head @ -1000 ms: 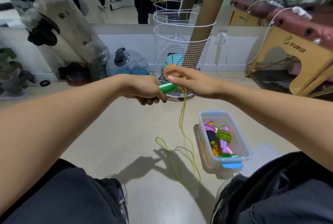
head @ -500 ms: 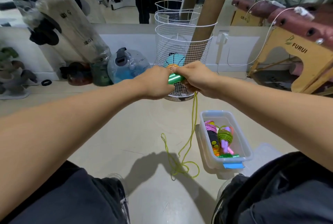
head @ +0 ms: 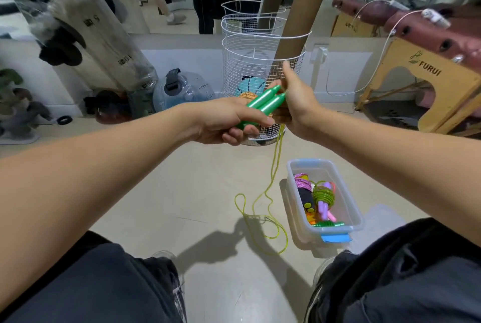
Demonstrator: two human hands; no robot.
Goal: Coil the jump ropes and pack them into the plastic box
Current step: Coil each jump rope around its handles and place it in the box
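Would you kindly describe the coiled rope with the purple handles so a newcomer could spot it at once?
Start at the white wire basket by the wall, then drop to the clear plastic box on the floor to its right. Inside lies the bundle with purple handles, wrapped in yellow-green cord. Its neighbour, the black-handled bundle, is wound in pink cord instead.

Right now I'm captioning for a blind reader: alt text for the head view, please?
Left hand grips two green handles side by side, right hand at their tips; the yellow-green rope trails to the floor beside a plastic box holding coiled ropes.
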